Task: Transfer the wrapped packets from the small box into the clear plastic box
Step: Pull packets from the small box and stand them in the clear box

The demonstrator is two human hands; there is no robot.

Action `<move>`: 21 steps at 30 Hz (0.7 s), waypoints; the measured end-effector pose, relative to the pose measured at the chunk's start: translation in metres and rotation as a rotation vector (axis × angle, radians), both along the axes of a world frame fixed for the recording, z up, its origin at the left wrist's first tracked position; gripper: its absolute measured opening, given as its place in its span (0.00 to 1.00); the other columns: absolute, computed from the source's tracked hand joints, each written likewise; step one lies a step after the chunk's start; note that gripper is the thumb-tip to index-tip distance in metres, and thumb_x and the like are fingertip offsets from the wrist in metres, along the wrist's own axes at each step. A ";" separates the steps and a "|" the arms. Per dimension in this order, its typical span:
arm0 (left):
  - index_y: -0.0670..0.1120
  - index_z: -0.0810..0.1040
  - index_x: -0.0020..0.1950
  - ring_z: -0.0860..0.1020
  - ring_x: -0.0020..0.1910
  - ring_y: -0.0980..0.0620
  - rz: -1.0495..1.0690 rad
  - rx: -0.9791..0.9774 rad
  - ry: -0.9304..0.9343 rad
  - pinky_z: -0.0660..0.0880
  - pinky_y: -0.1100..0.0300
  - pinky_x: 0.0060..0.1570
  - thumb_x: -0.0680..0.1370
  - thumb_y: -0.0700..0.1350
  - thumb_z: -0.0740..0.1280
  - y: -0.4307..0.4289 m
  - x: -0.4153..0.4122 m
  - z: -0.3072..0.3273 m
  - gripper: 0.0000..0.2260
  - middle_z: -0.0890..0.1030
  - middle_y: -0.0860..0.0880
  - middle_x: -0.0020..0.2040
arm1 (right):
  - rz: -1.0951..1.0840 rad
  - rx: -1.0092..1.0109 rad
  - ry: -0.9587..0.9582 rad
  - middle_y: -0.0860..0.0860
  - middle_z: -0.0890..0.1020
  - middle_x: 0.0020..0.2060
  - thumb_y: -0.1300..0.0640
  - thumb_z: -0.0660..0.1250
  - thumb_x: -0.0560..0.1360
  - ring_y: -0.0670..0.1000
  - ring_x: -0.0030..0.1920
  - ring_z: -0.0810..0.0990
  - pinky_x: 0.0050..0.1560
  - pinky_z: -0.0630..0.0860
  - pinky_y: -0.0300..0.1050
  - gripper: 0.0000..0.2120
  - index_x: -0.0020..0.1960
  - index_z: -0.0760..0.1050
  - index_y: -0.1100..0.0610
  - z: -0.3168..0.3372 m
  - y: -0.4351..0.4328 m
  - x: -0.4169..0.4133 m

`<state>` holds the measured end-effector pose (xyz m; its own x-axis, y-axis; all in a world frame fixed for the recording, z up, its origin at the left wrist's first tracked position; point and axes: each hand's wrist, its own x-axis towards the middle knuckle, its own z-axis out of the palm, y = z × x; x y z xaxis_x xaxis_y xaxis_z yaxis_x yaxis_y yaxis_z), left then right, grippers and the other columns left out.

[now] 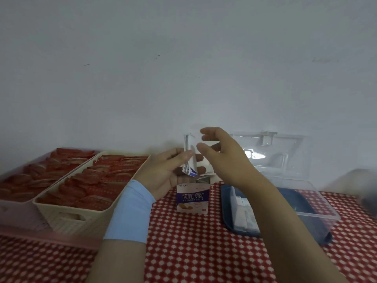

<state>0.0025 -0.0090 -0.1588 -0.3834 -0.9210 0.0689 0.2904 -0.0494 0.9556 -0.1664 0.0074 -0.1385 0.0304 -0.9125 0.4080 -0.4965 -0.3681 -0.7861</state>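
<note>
Upright wrapped packets (189,158) in left hand (163,173)

Likely a home: red patterned tablecloth (193,252), plain wall (183,58), baskets (67,220) of red sachets (87,185).

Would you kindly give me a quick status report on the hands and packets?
Left hand grips wrapped packets above small box. Right hand open, close beside them. Clear plastic box lid up, stored packets inside; nothing in the way.

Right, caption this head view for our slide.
Left hand holds white wrapped packets above small purple-and-white cardboard box; open right hand beside them.
</note>
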 end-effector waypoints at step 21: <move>0.40 0.81 0.58 0.84 0.46 0.48 -0.261 0.083 0.109 0.80 0.59 0.38 0.76 0.49 0.67 0.027 -0.075 0.002 0.17 0.83 0.41 0.56 | 0.023 -0.164 0.269 0.39 0.70 0.69 0.54 0.84 0.60 0.34 0.63 0.71 0.51 0.70 0.23 0.21 0.43 0.73 0.51 0.003 0.052 -0.063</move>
<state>-0.0729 0.0184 -0.1564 -0.6029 -0.7962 0.0510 0.3580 -0.2128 0.9091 -0.2293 0.0590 -0.1354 0.1766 -0.8328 0.5247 -0.6685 -0.4928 -0.5570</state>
